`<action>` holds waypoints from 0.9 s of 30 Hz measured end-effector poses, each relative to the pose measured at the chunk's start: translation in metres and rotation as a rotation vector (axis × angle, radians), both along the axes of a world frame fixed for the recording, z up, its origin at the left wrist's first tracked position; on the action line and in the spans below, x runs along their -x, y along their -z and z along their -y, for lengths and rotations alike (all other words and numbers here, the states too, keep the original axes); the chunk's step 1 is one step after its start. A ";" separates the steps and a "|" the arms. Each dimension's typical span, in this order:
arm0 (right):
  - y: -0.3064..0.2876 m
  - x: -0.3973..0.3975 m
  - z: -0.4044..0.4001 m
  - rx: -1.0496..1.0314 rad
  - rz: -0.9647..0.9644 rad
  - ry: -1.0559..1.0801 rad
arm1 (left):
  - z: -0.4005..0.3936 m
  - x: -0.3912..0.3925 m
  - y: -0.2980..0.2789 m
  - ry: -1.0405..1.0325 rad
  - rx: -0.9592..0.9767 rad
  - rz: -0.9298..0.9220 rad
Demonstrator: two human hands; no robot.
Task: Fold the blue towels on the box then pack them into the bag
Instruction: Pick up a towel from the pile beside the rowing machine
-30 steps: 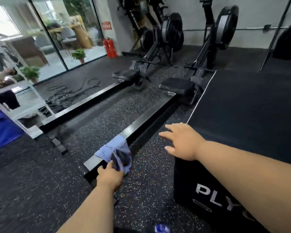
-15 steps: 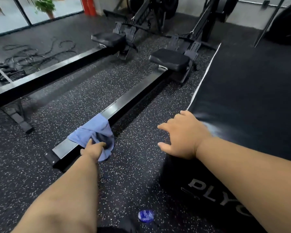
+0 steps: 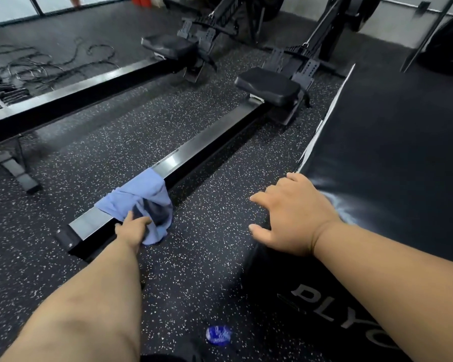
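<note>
**Lifting the blue towel off the rower rail**

Left hand (image 3: 132, 228) reaching low, fingers pinched into the near, hanging edge of the blue towel (image 3: 139, 198). Towel draped across the metal rail (image 3: 194, 145) of the nearer rowing machine, bunched and creased, one darker fold sagging down the rail's right side toward the speckled rubber floor (image 3: 207, 257). Right hand (image 3: 290, 215) spread flat, fingers straight, planted on the near left corner of the black plyo box (image 3: 377, 158), holding nothing. No bag in view; no second towel visible either.

Likely step: gathering this towel to carry across to the box top for folding.

Best done so:
- Take in more cloth before pulling; a pinch on one edge alone probably drags the rest along the rail.
- Lift up and clear of the rail, not sideways, to avoid snagging on the rail's end cap (image 3: 66, 237).
- Keep the hanging part off the floor during the carry.
- Free the right hand from the box corner in time to catch an opposite corner, then lay the cloth flat on the box's bare top, well apart from the edge, ready for a first fold.

Small blue round object (image 3: 218, 334) on the floor near the feet; identity unclear.
</note>
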State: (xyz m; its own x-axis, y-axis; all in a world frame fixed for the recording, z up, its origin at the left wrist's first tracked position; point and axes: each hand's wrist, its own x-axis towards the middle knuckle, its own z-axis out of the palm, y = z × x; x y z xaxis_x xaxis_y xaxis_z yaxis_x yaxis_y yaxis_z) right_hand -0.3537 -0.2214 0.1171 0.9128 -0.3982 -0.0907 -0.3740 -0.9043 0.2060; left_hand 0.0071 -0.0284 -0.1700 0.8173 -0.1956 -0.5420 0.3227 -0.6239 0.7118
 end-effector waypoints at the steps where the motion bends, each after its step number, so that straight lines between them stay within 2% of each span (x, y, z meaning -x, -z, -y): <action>1: 0.000 0.000 0.000 -0.001 0.000 0.001 | 0.001 0.012 -0.028 0.013 0.010 0.021; 6: 0.000 0.001 -0.001 0.004 0.007 0.002 | -0.005 0.012 -0.049 0.106 -0.064 0.064; 10: -0.001 0.001 -0.002 0.002 0.001 0.005 | -0.004 0.017 -0.077 0.120 -0.040 0.096; 13: -0.003 0.002 -0.003 -0.006 0.000 0.011 | 0.001 0.030 -0.104 -0.054 0.267 0.035; 15: -0.006 0.002 -0.003 -0.016 -0.011 0.012 | -0.001 0.034 -0.127 -0.254 0.441 -0.138; 18: -0.009 0.004 -0.004 -0.015 -0.021 0.001 | -0.010 0.043 -0.185 -0.304 0.637 -0.215; 24: -0.025 0.018 -0.011 -0.107 0.077 -0.019 | -0.043 0.116 -0.330 -0.028 0.948 -0.236; 27: -0.030 0.040 -0.025 -0.224 0.285 0.025 | -0.075 0.156 -0.384 0.091 1.021 -0.190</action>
